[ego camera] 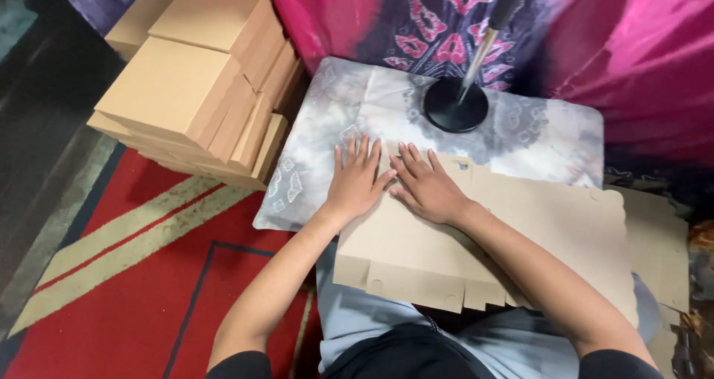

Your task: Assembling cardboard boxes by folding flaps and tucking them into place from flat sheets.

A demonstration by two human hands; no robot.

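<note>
At the far left, a red rug (pixel 149 290) with cream and dark stripes is seen on the floor. Above it, a stack of folded brown cardboard boxes (pixel 201 81) is piled, leaning against the left edge of a low table (pixel 535 137) covered in a grey and white patterned cloth. At the middle, the left hand (pixel 355 180) is laid flat, palm down, with fingers spread open, partly on the cloth and partly on the left end of a flat, unfolded cardboard sheet (pixel 550 230). Just beside it, touching at the fingertips, the right hand (pixel 425 185) is pressed flat on the same sheet, its fingers also spread and nothing gripped. The sheet is laid across the table's near edge and over the person's lap. Behind the hands, a round black stand base (pixel 455 105) with a slanted metal pole is set on the table. To the right, more flat cardboard (pixel 662 245) is seen beneath the sheet. Pink and purple patterned fabric (pixel 632 44) is hung behind.
</note>
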